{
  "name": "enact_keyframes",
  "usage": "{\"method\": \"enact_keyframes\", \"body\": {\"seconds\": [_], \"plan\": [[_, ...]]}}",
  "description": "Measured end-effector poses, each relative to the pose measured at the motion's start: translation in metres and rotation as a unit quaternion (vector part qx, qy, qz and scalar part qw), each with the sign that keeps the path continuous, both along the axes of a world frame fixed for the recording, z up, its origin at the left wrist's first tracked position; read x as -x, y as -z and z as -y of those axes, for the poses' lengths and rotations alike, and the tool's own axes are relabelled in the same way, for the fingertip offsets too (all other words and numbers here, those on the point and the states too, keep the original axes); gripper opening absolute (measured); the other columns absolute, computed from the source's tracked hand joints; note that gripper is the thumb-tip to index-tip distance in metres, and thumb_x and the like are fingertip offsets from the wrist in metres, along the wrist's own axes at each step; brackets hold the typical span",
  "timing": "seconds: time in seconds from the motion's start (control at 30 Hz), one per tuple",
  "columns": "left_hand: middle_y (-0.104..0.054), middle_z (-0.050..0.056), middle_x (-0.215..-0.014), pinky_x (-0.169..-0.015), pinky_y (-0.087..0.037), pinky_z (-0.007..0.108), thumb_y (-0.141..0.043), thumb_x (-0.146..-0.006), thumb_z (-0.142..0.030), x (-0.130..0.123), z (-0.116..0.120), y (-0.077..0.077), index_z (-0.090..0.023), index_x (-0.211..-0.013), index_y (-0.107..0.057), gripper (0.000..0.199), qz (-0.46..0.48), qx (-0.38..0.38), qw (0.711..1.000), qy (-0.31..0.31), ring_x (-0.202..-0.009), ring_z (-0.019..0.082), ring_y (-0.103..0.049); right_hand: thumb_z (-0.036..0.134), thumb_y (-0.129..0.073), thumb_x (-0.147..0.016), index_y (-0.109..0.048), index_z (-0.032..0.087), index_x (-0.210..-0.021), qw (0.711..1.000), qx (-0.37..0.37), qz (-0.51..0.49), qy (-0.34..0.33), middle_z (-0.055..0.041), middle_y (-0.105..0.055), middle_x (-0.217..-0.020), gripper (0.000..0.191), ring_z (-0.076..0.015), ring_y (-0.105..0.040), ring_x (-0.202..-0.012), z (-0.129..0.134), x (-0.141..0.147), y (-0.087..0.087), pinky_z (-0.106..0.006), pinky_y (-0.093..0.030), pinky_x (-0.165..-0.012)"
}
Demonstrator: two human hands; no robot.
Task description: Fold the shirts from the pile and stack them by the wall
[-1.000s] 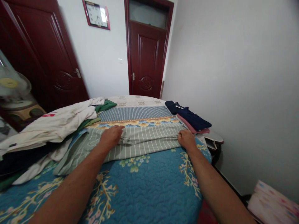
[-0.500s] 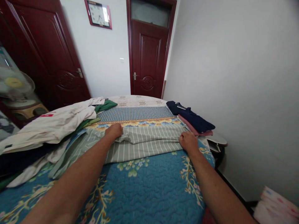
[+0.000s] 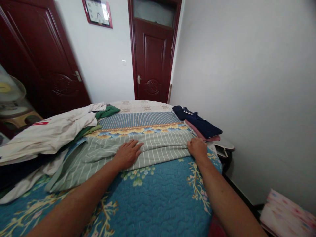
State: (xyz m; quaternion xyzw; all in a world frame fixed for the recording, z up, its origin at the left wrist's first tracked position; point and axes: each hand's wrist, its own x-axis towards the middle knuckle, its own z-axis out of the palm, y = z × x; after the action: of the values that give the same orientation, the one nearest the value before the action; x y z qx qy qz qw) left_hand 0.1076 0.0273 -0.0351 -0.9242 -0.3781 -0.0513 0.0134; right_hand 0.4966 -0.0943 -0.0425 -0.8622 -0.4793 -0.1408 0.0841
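A grey-green garment with white stripes (image 3: 158, 159), which looks like a pair of trousers, lies stretched across the bed. My left hand (image 3: 128, 154) rests flat on its middle with the fingers spread. At the garment's right end my right hand (image 3: 197, 147) is closed round the edge of the cloth. Some creases run along the fabric between the two hands. The wider end of the garment spreads out to the left, beyond my left forearm.
A heap of loose clothes, with a cream shirt (image 3: 56, 135) on top, lies at the left. Folded clothes, a navy one (image 3: 197, 121) over a pink one (image 3: 212, 138), sit at the far right edge of the blue quilt (image 3: 153, 204). A wall stands at the right.
My left hand has opened from a closed grip on the cloth and now lies flat on it. The right hand keeps its hold. The view has shifted slightly.
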Motion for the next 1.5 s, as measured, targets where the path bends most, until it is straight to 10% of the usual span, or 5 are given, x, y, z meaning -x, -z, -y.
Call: {"method": "enact_keyframes", "body": {"seconds": [0.17,0.37,0.67,1.13,1.5], "plan": [[-0.061,0.011,-0.159,-0.125,-0.037,0.056,-0.033,-0.111,-0.045,0.018,0.005,-0.007,-0.025,-0.15,-0.065,0.055,0.024,0.036,0.999,0.028,-0.151,0.033,-0.052,0.03,-0.055,-0.102,-0.079,0.012,-0.102,0.997,-0.07,0.016,-0.028,-0.0201,-0.074,-0.111,0.029,-0.0329,-0.064,-0.113,-0.002,0.011,-0.003,-0.044,-0.047,-0.099],[-0.073,0.016,-0.142,-0.129,-0.03,0.053,-0.026,-0.109,-0.03,0.025,-0.016,-0.028,-0.016,-0.146,-0.066,0.057,0.064,-0.058,0.995,-0.054,-0.132,0.03,-0.066,0.023,-0.047,-0.106,-0.073,0.015,-0.119,0.948,-0.123,-0.042,-0.289,-0.0148,-0.073,-0.125,0.03,-0.0268,-0.061,-0.123,-0.044,0.073,-0.017,-0.04,-0.045,-0.112],[-0.033,0.018,-0.177,-0.122,-0.016,0.079,-0.031,-0.104,-0.062,0.036,-0.024,0.016,-0.022,-0.168,-0.044,0.076,0.032,-0.051,0.972,-0.228,-0.16,0.047,-0.03,0.061,-0.039,-0.109,-0.042,0.01,-0.165,0.929,0.035,-0.149,-0.335,-0.0214,-0.035,-0.174,0.075,-0.0362,-0.027,-0.164,-0.086,0.17,0.008,-0.061,-0.019,-0.132],[-0.037,0.037,-0.167,-0.116,-0.022,0.081,-0.032,-0.086,-0.09,0.044,-0.018,0.006,-0.009,-0.166,-0.041,0.114,0.059,-0.011,0.938,-0.341,-0.152,0.059,-0.033,0.064,-0.033,-0.11,-0.039,0.008,-0.167,0.985,0.069,-0.139,-0.079,-0.0224,-0.032,-0.175,0.081,-0.035,-0.026,-0.163,-0.07,-0.009,0.009,-0.054,-0.017,-0.131],[-0.045,0.039,-0.159,-0.116,-0.025,0.078,-0.028,-0.084,-0.094,0.059,-0.019,0.004,-0.01,-0.162,-0.045,0.116,0.045,-0.008,0.938,-0.343,-0.151,0.057,-0.038,0.044,-0.036,-0.111,-0.057,0.003,-0.15,0.994,-0.049,-0.069,-0.07,-0.0262,-0.051,-0.162,0.06,-0.0352,-0.04,-0.154,-0.055,-0.005,0.005,-0.051,-0.025,-0.127]]}}
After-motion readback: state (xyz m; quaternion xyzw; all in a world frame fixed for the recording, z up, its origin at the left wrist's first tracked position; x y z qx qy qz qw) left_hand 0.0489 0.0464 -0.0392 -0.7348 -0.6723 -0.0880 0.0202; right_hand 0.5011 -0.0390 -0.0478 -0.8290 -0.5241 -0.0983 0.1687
